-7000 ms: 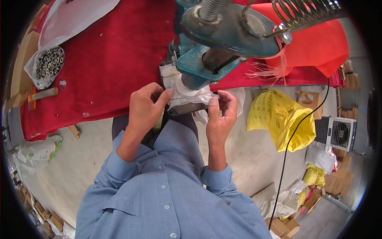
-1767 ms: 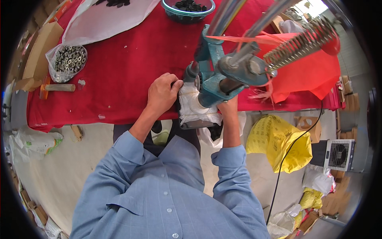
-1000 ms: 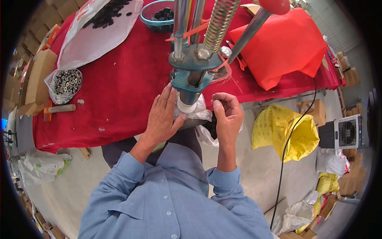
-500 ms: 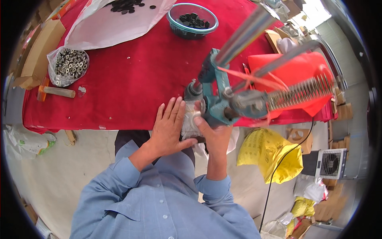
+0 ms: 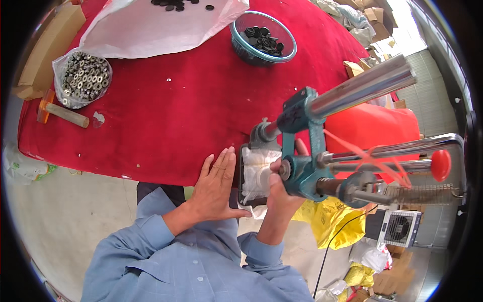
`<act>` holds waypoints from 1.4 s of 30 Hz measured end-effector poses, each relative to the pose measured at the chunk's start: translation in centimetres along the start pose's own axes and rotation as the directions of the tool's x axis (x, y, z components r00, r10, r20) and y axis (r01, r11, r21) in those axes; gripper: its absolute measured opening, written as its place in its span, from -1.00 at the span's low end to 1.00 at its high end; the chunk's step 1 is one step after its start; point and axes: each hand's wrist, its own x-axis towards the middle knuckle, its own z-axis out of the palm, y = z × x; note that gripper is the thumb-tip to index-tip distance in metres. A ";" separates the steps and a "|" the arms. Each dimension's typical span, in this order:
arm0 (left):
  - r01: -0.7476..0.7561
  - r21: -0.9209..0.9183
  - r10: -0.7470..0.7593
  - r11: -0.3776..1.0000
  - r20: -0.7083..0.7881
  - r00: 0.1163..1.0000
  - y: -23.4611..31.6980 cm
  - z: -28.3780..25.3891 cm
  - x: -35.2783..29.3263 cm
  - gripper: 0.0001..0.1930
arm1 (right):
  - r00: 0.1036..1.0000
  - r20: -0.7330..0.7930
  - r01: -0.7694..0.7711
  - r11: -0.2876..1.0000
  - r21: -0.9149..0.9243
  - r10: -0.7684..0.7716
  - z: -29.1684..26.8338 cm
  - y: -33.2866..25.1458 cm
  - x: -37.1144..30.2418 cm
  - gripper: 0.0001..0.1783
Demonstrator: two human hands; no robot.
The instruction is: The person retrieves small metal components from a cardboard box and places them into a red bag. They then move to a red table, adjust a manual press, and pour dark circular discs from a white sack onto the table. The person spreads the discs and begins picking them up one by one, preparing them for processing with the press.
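Observation:
A teal hand press (image 5: 302, 173) with steel shafts stands at the table's near edge. Its dark base carries a clear plastic wrapping (image 5: 255, 163) and a pale round disc (image 5: 263, 180). My left hand (image 5: 215, 186) lies flat along the base's left side, fingers stretched out, thumb pointing toward the base's near end; it holds nothing. My right hand (image 5: 283, 202) reaches in under the press head from the near right. Its thumb and a fingertip close together beside the disc. The press hides the other fingers in part, and whatever they may hold cannot be made out.
On the red-covered table (image 5: 166, 116) are a bag of metal rings (image 5: 85, 80), a hammer (image 5: 68, 115), a bowl of black discs (image 5: 264, 43) and a white sheet (image 5: 156, 32). A red-knobbed lever (image 5: 440, 165) juts right. A yellow bag (image 5: 332, 221) stands below.
The view has shifted, and the press sits farther right in it. My left hand has drawn slightly away from the wrapped base. My right hand stays at the press head.

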 end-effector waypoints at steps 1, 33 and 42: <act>0.007 0.015 -0.007 1.000 0.010 1.000 0.0 0.1 0.2 0.45 | 0.999 0.001 0.045 0.999 -0.014 -0.045 0.5 -0.6 0.9 -0.05; -0.439 0.073 0.429 0.896 0.122 0.895 -3.0 0.5 0.1 -0.48 | 0.992 -0.089 0.092 0.995 0.030 -0.089 6.1 7.6 11.0 -0.06; -0.401 0.026 0.394 0.915 0.143 0.908 -3.2 0.5 -0.4 -0.48 | 0.996 0.019 0.085 0.994 -0.072 -0.083 5.5 6.7 10.7 -0.18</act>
